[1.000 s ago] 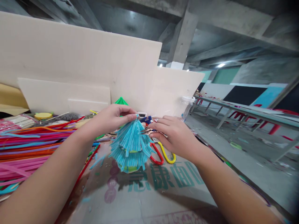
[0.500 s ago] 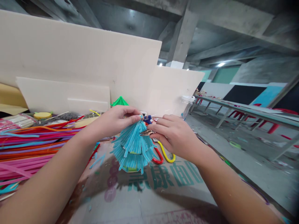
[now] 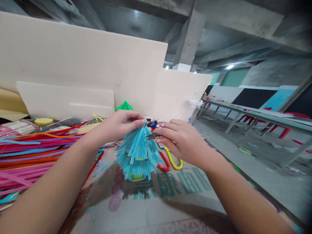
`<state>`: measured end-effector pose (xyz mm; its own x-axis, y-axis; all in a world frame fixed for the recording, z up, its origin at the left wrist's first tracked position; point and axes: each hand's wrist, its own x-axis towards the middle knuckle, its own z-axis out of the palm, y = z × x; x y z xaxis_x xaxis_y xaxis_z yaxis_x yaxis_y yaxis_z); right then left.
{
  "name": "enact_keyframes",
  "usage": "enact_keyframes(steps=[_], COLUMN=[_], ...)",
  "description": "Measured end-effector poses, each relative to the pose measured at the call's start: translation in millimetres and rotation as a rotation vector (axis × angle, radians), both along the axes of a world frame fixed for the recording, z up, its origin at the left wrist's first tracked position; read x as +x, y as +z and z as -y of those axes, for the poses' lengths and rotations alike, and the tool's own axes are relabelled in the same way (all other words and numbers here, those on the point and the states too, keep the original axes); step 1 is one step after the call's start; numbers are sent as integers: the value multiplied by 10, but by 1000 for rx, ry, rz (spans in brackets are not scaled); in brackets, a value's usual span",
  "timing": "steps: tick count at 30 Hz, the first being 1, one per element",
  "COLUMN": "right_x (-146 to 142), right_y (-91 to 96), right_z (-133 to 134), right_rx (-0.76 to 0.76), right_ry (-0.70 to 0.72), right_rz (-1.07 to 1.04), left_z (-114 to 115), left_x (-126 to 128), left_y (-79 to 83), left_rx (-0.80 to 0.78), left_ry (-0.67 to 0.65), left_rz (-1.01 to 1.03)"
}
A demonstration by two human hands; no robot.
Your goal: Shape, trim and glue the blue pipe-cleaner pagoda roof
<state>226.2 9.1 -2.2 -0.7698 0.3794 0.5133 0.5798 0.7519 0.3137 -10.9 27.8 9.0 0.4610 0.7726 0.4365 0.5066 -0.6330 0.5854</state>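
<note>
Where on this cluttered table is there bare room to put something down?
Bare room: the printed cardboard nearest the camera, in front of the blue pipe-cleaner tree. Crowded: the pipe-cleaner pile at left, and the scissors beside the right hand and its metal tool.

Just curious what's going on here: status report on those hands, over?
Left hand pinching blue pipe-cleaner tree at its top. Right hand pinching small metal piece against its side. Scissors lie just behind the tree.
</note>
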Motion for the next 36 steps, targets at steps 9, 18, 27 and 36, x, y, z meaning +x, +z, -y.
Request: enact_keyframes(steps=[9, 18, 27, 36], right_x=[-11, -31, -39, 0], right_y=[-23, 1, -12, -11], right_z=[-6, 20, -16, -6], right_rx=[-19, -3, 35, 20], right_ry=[-20, 0, 19, -11], right_rz=[20, 34, 23, 8], left_z=[27, 24, 18, -1], left_x=[-3, 4, 5, -21], left_y=[17, 18, 13, -1], left_rx=[30, 65, 47, 43], left_ry=[-9, -19, 25, 12], left_rz=[-12, -19, -41, -30])
